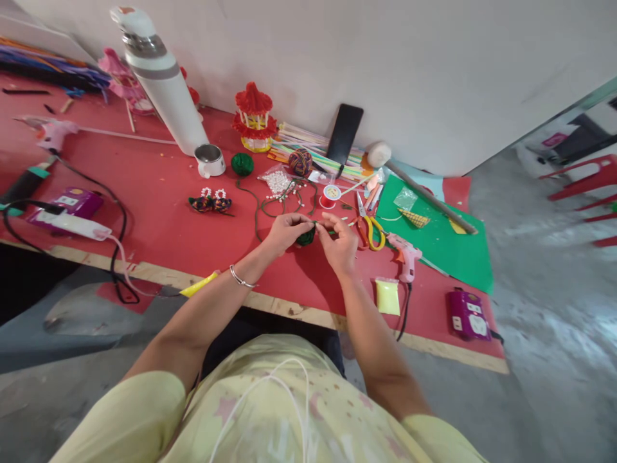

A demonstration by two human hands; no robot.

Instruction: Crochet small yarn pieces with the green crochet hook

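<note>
The left hand [288,233] and right hand [341,245] both pinch a dark green yarn bundle [305,237] — red-and-yellow scissors [369,226] lie just beside the right.

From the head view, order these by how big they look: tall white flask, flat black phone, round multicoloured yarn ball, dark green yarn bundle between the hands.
1. Tall white flask
2. Flat black phone
3. Round multicoloured yarn ball
Unsure against the ball: dark green yarn bundle, partly hidden.
</note>
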